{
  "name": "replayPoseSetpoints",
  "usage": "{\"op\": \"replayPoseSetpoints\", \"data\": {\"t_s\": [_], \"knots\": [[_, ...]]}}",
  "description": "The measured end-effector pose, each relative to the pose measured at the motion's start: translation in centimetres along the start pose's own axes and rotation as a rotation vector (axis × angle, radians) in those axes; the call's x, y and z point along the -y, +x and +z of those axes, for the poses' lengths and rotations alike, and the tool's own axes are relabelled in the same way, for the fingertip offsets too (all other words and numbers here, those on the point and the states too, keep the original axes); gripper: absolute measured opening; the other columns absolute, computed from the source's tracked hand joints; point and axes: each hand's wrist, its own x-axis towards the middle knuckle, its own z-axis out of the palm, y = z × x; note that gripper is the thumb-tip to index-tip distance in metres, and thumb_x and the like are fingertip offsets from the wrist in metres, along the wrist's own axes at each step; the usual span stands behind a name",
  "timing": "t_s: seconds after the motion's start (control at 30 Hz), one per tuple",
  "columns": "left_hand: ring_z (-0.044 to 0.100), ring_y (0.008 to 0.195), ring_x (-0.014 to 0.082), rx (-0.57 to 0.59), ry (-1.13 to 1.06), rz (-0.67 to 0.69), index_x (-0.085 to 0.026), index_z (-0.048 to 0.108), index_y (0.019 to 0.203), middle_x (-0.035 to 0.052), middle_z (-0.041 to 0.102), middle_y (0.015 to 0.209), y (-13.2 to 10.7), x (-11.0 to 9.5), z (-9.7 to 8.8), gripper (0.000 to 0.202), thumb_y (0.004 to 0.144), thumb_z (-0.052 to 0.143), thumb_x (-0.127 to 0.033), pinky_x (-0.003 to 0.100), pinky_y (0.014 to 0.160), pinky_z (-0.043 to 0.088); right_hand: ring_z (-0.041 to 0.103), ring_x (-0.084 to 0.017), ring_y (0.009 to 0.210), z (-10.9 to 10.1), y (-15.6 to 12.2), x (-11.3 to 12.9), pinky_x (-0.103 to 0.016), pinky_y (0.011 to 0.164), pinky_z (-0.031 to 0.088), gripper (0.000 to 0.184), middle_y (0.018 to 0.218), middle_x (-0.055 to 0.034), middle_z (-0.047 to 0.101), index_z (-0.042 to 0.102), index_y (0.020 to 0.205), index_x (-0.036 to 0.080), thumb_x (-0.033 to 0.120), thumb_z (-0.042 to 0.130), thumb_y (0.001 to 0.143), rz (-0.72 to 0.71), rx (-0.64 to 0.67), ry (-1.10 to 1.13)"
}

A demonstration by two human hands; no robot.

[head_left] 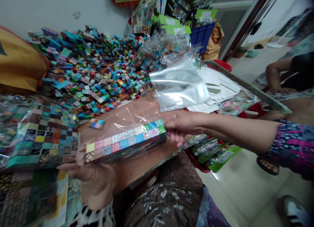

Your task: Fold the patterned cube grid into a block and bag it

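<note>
Bagged blocks (125, 142) span both hands: left hand (93, 174) cups the eight-o'clock end from below, right hand (181, 125) pinches the three-o'clock end over the surface (144, 106).

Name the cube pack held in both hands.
The narrow strip pack between left hand and right hand; the wider square pack lies left, unheld.

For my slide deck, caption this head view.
Left hand and right hand hold a clear plastic bag of colourful square blocks.

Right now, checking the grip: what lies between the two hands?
A bagged row of coloured cubes, held by left hand and right hand; head view.
</note>
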Motion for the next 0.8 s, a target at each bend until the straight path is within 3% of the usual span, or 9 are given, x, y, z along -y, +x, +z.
{"op": "replayPoseSetpoints", "data": {"t_s": [0.03,0.07,0.13,0.33,0.53,0.63,0.73,0.8], "knots": [[0.060,0.109,0.0280,-0.131,-0.036,0.067,-0.025,0.064,0.089,0.0051,0.065,0.092,0.0,-0.6,0.7,0.072,0.084,0.024,-0.085,0.051,0.102,0.048,0.056,-0.011,0.043,0.0,0.0,0.0,-0.025,0.045,0.056,0.030,0.050,-0.0040,0.060,0.060,0.058,0.017,0.027,0.062,0.087,-0.001,-0.005,-0.003],[0.062,0.101,0.0277,-0.249,-0.105,0.094,-0.023,0.065,0.089,0.0048,0.065,0.084,0.1,-1.2,1.3,0.068,0.088,0.027,-0.079,0.051,0.102,0.047,0.056,-0.011,0.043,0.0,0.0,0.0,-0.026,0.045,0.056,0.030,0.049,-0.0044,0.060,0.060,0.058,0.017,0.027,0.062,0.086,-0.004,-0.011,-0.004],[0.065,0.088,0.0241,-0.378,-0.137,0.121,-0.020,0.067,0.090,0.0028,0.064,0.079,0.2,-2.2,2.2,0.067,0.092,0.026,-0.072,0.047,0.099,0.049,0.056,-0.013,0.043,0.0,0.0,0.0,-0.028,0.044,0.055,0.029,0.049,-0.0052,0.061,0.060,0.057,0.018,0.029,0.066,0.084,-0.016,-0.022,-0.001],[0.057,0.074,0.0145,-0.232,-0.197,0.038,-0.020,0.067,0.084,-0.0012,0.062,0.084,0.2,-2.7,1.2,0.045,0.081,0.061,-0.064,0.028,0.070,0.049,0.057,-0.014,0.044,0.0,0.2,-0.5,-0.029,0.046,0.053,0.030,0.050,-0.0053,0.061,0.059,0.058,0.019,0.035,0.066,0.083,-0.045,-0.006,-0.046],[0.058,0.067,0.0146,-0.192,-0.196,-0.078,-0.018,0.066,0.083,-0.0012,0.060,0.075,0.0,-2.8,0.7,0.059,0.065,0.074,-0.074,0.028,0.066,0.049,0.058,-0.014,0.055,-1.6,-1.1,-0.1,-0.029,0.056,0.053,0.026,0.063,-0.0040,0.064,0.061,0.068,0.020,0.039,0.065,0.085,-0.160,0.075,-0.179],[0.058,0.066,0.0149,-0.190,-0.166,-0.089,-0.019,0.064,0.082,-0.0012,0.060,0.075,0.0,-2.9,0.8,0.062,0.065,0.070,-0.078,0.030,0.066,0.049,0.061,-0.017,0.073,-2.3,-2.4,0.9,-0.029,0.063,0.053,0.013,0.083,-0.0037,0.066,0.065,0.088,0.022,0.031,0.071,0.081,-0.299,-0.051,-0.204],[0.058,0.067,0.0147,-0.195,-0.143,-0.081,-0.020,0.063,0.082,-0.0017,0.060,0.076,-0.1,-3.1,1.0,0.062,0.066,0.068,-0.079,0.029,0.066,0.049,0.060,-0.020,0.097,-1.9,-3.3,1.9,-0.031,0.078,0.053,0.032,0.106,-0.0050,0.065,0.063,0.106,0.024,0.030,0.074,0.078,-0.508,-0.164,-0.138],[0.058,0.068,0.0144,-0.201,-0.158,-0.078,-0.020,0.063,0.082,-0.0019,0.060,0.076,-0.1,-3.2,1.0,0.062,0.063,0.070,-0.079,0.028,0.066,0.049,0.059,-0.021,0.100,-1.1,-3.3,2.2,-0.034,0.086,0.052,0.039,0.110,-0.0061,0.064,0.062,0.107,0.022,0.036,0.078,0.075,-0.603,-0.232,-0.122]]}}
